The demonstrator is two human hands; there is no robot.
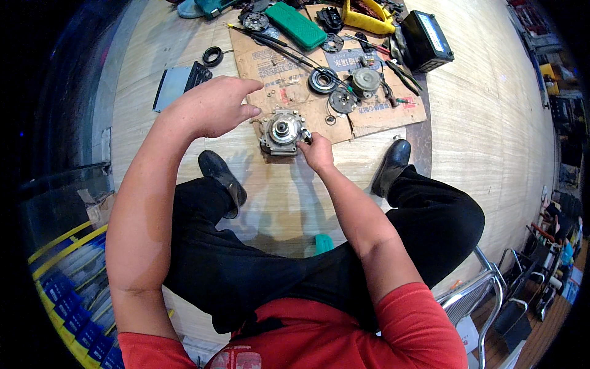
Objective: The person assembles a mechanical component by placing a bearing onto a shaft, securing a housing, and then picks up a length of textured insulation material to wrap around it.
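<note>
A grey metal compressor (282,132) with a round front and a shiny central shaft sits at the near edge of a cardboard sheet (387,120). My right hand (318,152) is closed at its right side, with the fingertips around a small dark and shiny metal part there. My left hand (224,106) hovers to the left of the compressor, fingers stretched out and holding nothing. Just beyond on the cardboard lie a ring-shaped pulley (322,80), a flat round plate (342,101) and a round metal motor-like part (365,80).
Farther off lie a green case (296,26), cables (289,46), pliers (404,79), a yellow container (369,16) and a black battery (427,42). A black ring (212,56) is at the left. My boots (221,178) flank the work; a metal chair (476,292) stands right.
</note>
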